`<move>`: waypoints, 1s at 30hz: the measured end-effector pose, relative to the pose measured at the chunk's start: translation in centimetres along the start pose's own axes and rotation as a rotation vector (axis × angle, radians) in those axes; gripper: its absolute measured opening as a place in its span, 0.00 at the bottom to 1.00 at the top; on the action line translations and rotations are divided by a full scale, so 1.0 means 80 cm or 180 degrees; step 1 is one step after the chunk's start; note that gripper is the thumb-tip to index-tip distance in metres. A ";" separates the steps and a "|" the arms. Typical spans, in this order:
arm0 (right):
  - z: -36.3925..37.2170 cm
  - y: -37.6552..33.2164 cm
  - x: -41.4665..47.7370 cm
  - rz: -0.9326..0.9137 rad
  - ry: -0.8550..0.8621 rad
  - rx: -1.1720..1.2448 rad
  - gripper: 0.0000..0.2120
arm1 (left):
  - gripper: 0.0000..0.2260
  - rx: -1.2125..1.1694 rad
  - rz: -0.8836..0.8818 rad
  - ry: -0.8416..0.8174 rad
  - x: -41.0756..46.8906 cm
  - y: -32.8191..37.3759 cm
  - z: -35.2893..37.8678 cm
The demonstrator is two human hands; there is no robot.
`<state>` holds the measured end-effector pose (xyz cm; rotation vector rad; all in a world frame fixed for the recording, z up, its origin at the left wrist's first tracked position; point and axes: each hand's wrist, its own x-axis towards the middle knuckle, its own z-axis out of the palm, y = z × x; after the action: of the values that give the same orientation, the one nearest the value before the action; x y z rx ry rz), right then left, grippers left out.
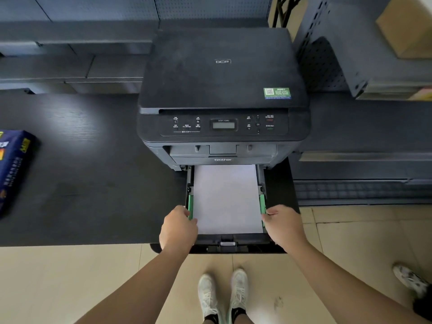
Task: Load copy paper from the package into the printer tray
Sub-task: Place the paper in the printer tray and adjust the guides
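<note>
A black printer (223, 90) stands on a dark table (88, 174). Its paper tray (228, 245) is pulled out toward me over the table's front edge. A stack of white copy paper (228, 197) lies flat inside it, between two green side guides. My left hand (178, 228) grips the left green guide (190, 206) at the tray's left side. My right hand (284, 224) pinches the right green guide (262, 204). A blue paper package (14, 169) lies on the table at the far left, partly cut off by the frame's edge.
Grey metal shelving (350, 66) with a cardboard box (406, 26) stands to the right of the printer. Lower grey shelves run along the back left. Beige floor tiles lie below, with my white shoes (222, 295) and another person's shoe (410, 280) at the right.
</note>
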<state>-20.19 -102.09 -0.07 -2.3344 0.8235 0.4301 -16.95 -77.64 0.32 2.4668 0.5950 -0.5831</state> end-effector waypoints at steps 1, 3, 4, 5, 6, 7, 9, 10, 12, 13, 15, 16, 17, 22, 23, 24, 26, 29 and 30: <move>-0.001 0.003 0.001 -0.0024 0.0068 -0.0004 0.13 | 0.10 0.0020 0.0016 0.0033 0.001 -0.002 -0.001; -0.001 0.007 0.004 -0.0052 0.0144 -0.0111 0.13 | 0.09 0.0050 0.0022 0.0080 0.005 -0.003 -0.002; 0.002 0.010 0.006 -0.0051 0.0155 -0.0175 0.13 | 0.09 0.0052 0.0023 0.0079 0.007 -0.003 -0.001; 0.005 0.011 0.007 -0.0059 0.0146 -0.0220 0.13 | 0.09 0.0039 0.0028 0.0063 0.010 -0.004 0.000; 0.009 0.013 0.008 -0.0072 0.0142 -0.0240 0.13 | 0.09 0.0011 0.0036 0.0043 0.012 -0.004 0.002; 0.012 0.013 0.008 -0.0079 0.0150 -0.0241 0.12 | 0.09 -0.0019 0.0052 0.0028 0.015 -0.005 0.004; 0.019 0.015 0.009 -0.0088 0.0214 -0.0195 0.11 | 0.08 -0.0076 0.0087 0.0011 0.019 -0.007 0.008; 0.021 0.017 0.009 -0.0091 0.0268 -0.0171 0.10 | 0.07 -0.0102 0.0097 0.0012 0.021 -0.008 0.010; 0.025 0.019 0.010 -0.0130 0.0363 -0.0173 0.08 | 0.05 -0.0146 0.0086 0.0033 0.024 -0.009 0.013; 0.027 0.021 0.010 -0.0187 0.0399 -0.0200 0.08 | 0.05 -0.0160 0.0065 0.0045 0.026 -0.010 0.014; 0.030 0.025 0.011 -0.0296 0.0491 -0.0250 0.08 | 0.05 -0.0159 0.0055 0.0058 0.028 -0.012 0.016; 0.032 0.026 0.012 -0.0327 0.0531 -0.0262 0.08 | 0.05 -0.0154 0.0059 0.0056 0.030 -0.013 0.016; 0.034 0.028 0.014 -0.0351 0.0554 -0.0267 0.08 | 0.05 -0.0157 0.0054 0.0054 0.031 -0.014 0.017; 0.040 0.030 0.021 -0.0415 0.0586 -0.0160 0.06 | 0.03 -0.0215 0.0013 0.0070 0.034 -0.015 0.020; 0.042 0.030 0.022 -0.0457 0.0606 -0.0134 0.06 | 0.04 -0.0227 0.0002 0.0082 0.034 -0.015 0.020; 0.043 0.031 0.022 -0.0497 0.0625 -0.0116 0.06 | 0.05 -0.0233 -0.0004 0.0093 0.034 -0.015 0.020; 0.046 0.032 0.022 -0.0559 0.0664 -0.0099 0.06 | 0.07 -0.0240 -0.0009 0.0092 0.034 -0.015 0.020; 0.048 0.032 0.020 -0.0639 0.0682 -0.0013 0.06 | 0.05 -0.0274 -0.0014 0.0021 0.035 -0.014 0.022; 0.047 0.033 0.021 -0.0676 0.0670 0.0015 0.06 | 0.05 -0.0281 0.0007 0.0004 0.036 -0.014 0.022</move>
<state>-21.03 -102.01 -4.92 -2.4592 0.6595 0.0930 -15.69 -76.97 -2.91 2.3851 0.6055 -0.5427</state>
